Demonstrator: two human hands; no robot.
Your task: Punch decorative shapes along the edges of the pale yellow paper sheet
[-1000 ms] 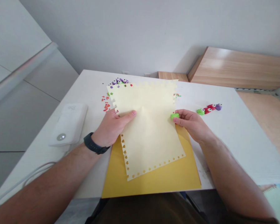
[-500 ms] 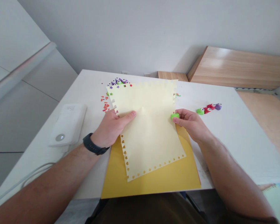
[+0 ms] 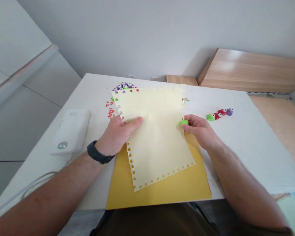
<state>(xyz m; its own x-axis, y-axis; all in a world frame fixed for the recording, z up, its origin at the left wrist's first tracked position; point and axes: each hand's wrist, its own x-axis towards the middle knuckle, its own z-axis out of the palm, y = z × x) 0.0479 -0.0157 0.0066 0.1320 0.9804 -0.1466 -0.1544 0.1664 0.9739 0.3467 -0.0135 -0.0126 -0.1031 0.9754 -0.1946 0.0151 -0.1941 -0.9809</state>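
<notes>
A pale yellow sheet of paper (image 3: 157, 137) is held up at a tilt over the table, with star and heart shapes cut along its edges. My left hand (image 3: 120, 131) grips its left edge, thumb lying on the front and fingers behind. At the right edge my right hand (image 3: 199, 127) pinches a small green craft punch (image 3: 184, 122) between thumb and fingers, the punch sitting on the paper's border. Below the sheet lies darker yellow paper (image 3: 127, 196).
Several coloured punches (image 3: 124, 86) are grouped behind the sheet, partly hidden. Another row of punches (image 3: 220, 114) stands on the right. Red paper bits (image 3: 110, 113) are scattered at left. A white box-shaped device (image 3: 72, 131) with a cable (image 3: 39, 178) rests on the white table (image 3: 248, 157).
Almost nothing differs. Both hands, the sheet and the green craft punch keep their places, and the whole view has shifted very slightly.
</notes>
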